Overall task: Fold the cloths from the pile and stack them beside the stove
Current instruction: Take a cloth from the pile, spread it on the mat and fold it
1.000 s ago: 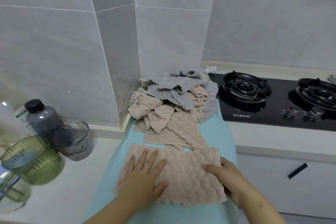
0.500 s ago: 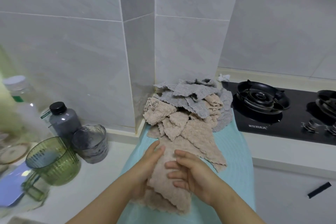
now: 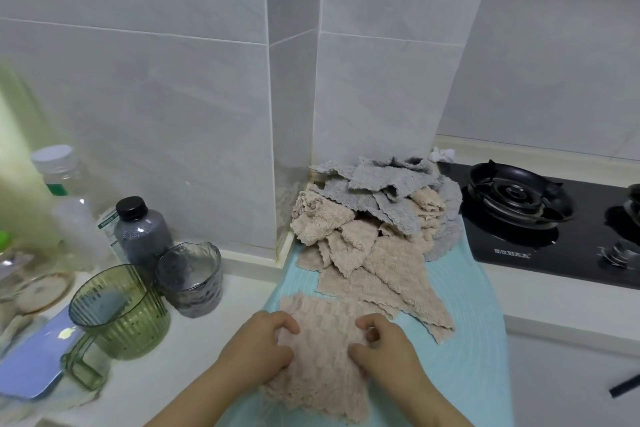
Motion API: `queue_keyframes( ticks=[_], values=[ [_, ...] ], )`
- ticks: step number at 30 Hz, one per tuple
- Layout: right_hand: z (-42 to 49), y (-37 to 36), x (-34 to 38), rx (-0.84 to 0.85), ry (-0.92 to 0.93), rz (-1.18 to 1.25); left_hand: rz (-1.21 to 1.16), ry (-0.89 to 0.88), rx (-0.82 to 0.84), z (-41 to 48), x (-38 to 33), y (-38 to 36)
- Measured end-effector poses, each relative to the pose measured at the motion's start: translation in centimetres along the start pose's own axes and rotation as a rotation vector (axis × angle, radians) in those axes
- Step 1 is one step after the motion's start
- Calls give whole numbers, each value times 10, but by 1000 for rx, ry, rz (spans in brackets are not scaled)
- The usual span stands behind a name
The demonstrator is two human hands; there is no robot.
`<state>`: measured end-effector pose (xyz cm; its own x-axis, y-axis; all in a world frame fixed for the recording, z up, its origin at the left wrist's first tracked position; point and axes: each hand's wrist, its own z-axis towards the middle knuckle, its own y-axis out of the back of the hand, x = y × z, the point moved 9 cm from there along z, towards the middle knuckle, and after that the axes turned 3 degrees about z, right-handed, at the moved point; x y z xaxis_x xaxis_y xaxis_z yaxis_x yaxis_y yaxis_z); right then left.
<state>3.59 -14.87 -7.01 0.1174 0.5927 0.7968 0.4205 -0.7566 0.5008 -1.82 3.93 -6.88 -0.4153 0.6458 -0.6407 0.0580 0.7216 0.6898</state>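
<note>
- My left grip [image 3: 258, 345] and right grip [image 3: 386, 345] both hold one beige cloth [image 3: 323, 367], with fingers bent and pinching its fabric from either side.
- The cloth lies flat on a pale blue mat [image 3: 464, 340] on the bench [image 3: 554, 305]. It sits directly between my two grips and touches both, so neither is nearer.
- Its long axis runs roughly straight away from me toward the wall, and its wavy near edge points back at my body.
- The pile [image 3: 374, 218] of beige and grey cloths sits beyond it in the wall corner. Loose beige cloths trail down to just beside my cloth's far edge.
- The stove [image 3: 519, 204] stands to the right of the pile, and I see no folded stack beside it yet.
- I judge the next fold goes across that long axis, end to end, with both grips moving together.
</note>
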Motion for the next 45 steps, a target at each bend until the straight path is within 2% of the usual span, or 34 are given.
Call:
queue_keyframes(
  ticks=[3, 7, 14, 17, 20, 22, 26, 32, 37, 45],
  values=[
    [2, -6, -6, -40, -35, -47, 40, 6, -73, 0, -5, 3],
    [2, -12, -13, -66, -113, -89, 190, 35, -6, 4, -4, -12],
    [1, -15, -17, -41, -183, -76, 68, 53, 34, 10, -7, -17],
    [-4, -10, -17, -43, -202, 222, -61, 13, 38, 13, -12, -14],
    [-12, 1, -21, -54, -259, 662, -339, -55, 71, 19, -28, -13],
    [-16, 14, -20, -54, -255, 845, -470, -96, 132, 22, -51, -19],
    [-28, 57, -40, -132, -253, 1042, -491, -219, 269, 23, -114, -50],
    [-73, 152, -95, -393, -178, 1147, -475, -187, 443, 10, -199, -127],
    [-115, 231, -141, -432, -135, 1191, -463, -206, 569, -17, -284, -199],
    [-190, 387, -250, -514, -199, 1113, -493, -199, 723, -73, -429, -342]
  ],
)
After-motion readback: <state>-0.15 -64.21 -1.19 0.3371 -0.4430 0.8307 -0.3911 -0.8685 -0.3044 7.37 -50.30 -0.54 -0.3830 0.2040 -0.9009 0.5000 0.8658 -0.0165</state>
